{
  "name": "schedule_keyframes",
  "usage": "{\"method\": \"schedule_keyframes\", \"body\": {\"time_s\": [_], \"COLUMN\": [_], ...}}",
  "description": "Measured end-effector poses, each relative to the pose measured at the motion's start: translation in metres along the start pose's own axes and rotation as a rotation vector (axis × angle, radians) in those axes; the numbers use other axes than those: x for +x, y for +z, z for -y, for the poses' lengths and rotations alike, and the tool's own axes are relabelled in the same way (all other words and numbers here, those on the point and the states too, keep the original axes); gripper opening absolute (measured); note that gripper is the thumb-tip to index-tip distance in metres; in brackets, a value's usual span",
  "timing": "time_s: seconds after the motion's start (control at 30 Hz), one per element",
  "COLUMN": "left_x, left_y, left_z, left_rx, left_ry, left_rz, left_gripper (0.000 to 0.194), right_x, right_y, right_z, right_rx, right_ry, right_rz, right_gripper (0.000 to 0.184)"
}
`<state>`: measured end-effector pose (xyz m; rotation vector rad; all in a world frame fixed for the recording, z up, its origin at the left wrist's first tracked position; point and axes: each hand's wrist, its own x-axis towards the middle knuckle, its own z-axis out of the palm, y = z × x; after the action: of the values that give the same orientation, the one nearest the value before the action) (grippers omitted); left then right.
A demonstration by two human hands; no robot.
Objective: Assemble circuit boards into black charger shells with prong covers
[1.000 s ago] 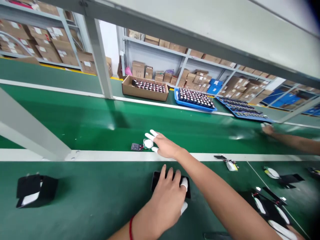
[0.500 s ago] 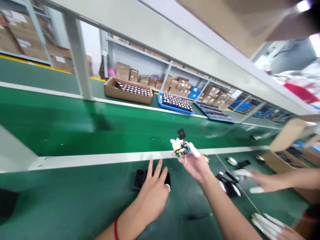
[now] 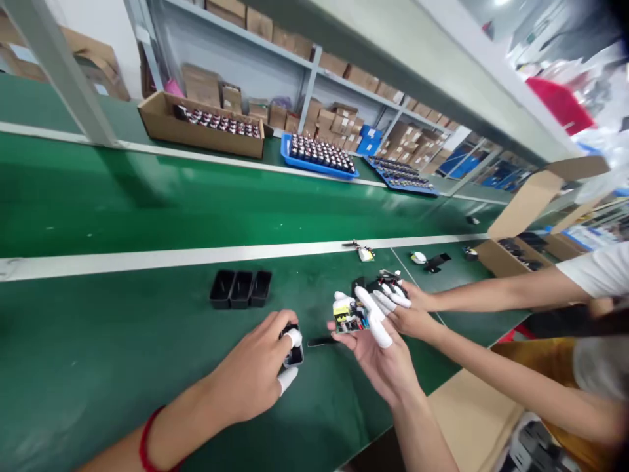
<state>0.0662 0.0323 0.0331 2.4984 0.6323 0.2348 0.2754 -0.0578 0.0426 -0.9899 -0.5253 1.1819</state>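
Note:
My left hand (image 3: 253, 373), white covers on some fingertips, has its fingers closed round a small black plastic case (image 3: 295, 356) on the table. The case is open at the top and partly hidden by the fingers. In my right hand (image 3: 383, 357), also with white finger covers, is a small circuit board (image 3: 351, 320) with yellow, blue and black components, held above the table. Beyond my left hand stand several black cases (image 3: 240, 288) side by side in a row. A dark slim tool (image 3: 320, 341) lies between my hands.
A co-worker's hands (image 3: 405, 308) handle black parts just beyond my right hand. Another board (image 3: 365, 254) lies by the white strip. At the back stand a carton (image 3: 196, 134) and blue trays (image 3: 319, 169) of parts. An open carton (image 3: 496, 262) stands right.
My left hand has gone from lying spread over the black cases to gripping one of them, nearer me. My right hand keeps the circuit board. The co-worker's hands have come together. The view has shifted.

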Motion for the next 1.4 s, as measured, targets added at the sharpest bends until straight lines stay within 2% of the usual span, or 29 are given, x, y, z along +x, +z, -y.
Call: {"method": "schedule_keyframes", "body": {"time_s": [0.03,0.1,0.17,0.23,0.3,0.33,0.37,0.43,0.5,0.53,0.57,0.67,0.77,0.83,0.9,0.97,1.07,1.2,1.27,1.4], "left_x": [-0.002,-0.004,-0.004,-0.003,-0.001,0.000,0.001,0.001,0.002,0.002,0.002,0.001,0.000,-0.001,-0.001,-0.002,-0.001,0.002,0.003,0.004], "left_y": [0.003,0.009,0.013,0.017,0.019,0.020,0.021,0.022,0.022,0.022,0.021,0.016,0.012,0.010,0.010,0.008,0.005,0.000,-0.001,0.001], "left_z": [0.001,0.005,0.009,0.012,0.016,0.017,0.018,0.020,0.019,0.019,0.018,0.015,0.012,0.010,0.009,0.008,0.008,0.008,0.009,0.013], "left_rx": [-0.032,-0.082,-0.113,-0.143,-0.184,-0.209,-0.235,-0.289,-0.326,-0.339,-0.349,-0.378,-0.386,-0.402,-0.440,-0.492,-0.622,-0.741,-0.838,-1.284], "left_ry": [-0.027,-0.087,-0.133,-0.157,-0.178,-0.191,-0.204,-0.229,-0.260,-0.276,-0.287,-0.293,-0.258,-0.192,-0.114,-0.113,-0.272,-0.430,-0.463,-0.416], "left_rz": [-0.004,0.006,0.044,0.072,0.068,0.051,0.033,0.005,-0.002,0.006,0.015,0.012,-0.052,-0.100,-0.152,-0.177,-0.110,-0.010,0.002,0.114], "left_gripper": [0.024,0.047,0.067,0.072,0.073,0.075,0.077,0.079,0.078,0.077,0.075,0.068,0.065,0.062,0.059,0.057,0.060,0.065,0.059,0.046], "right_x": [-0.005,-0.012,-0.017,-0.019,-0.021,-0.022,-0.023,-0.025,-0.026,-0.026,-0.025,-0.023,-0.023,-0.023,-0.023,-0.023,-0.022,-0.024,-0.023,-0.022], "right_y": [-0.003,-0.006,-0.008,-0.008,-0.007,-0.006,-0.006,-0.008,-0.013,-0.016,-0.019,-0.021,-0.010,0.004,0.016,0.025,0.028,0.022,0.019,0.015], "right_z": [-0.003,-0.010,-0.015,-0.019,-0.021,-0.021,-0.020,-0.016,-0.013,-0.012,-0.013,-0.018,-0.026,-0.028,-0.028,-0.025,-0.020,-0.018,-0.020,-0.021], "right_rx": [-0.003,-0.016,-0.028,-0.046,-0.073,-0.099,-0.132,-0.204,-0.249,-0.255,-0.251,-0.188,-0.115,-0.105,-0.123,-0.161,-0.179,-0.048,0.030,0.097], "right_ry": [-0.012,-0.053,-0.100,-0.140,-0.188,-0.215,-0.244,-0.290,-0.290,-0.270,-0.235,-0.149,-0.110,-0.040,0.045,0.095,0.073,0.040,0.045,0.078], "right_rz": [-0.016,-0.045,-0.064,-0.064,-0.055,-0.052,-0.057,-0.095,-0.146,-0.161,-0.165,-0.112,-0.032,-0.058,-0.155,-0.237,-0.251,-0.201,-0.205,-0.175], "right_gripper": [0.060,0.065,0.054,0.036,0.027,0.032,0.044,0.077,0.100,0.102,0.097,0.065,0.047,0.047,0.055,0.064,0.063,0.067,0.069,0.068]}}
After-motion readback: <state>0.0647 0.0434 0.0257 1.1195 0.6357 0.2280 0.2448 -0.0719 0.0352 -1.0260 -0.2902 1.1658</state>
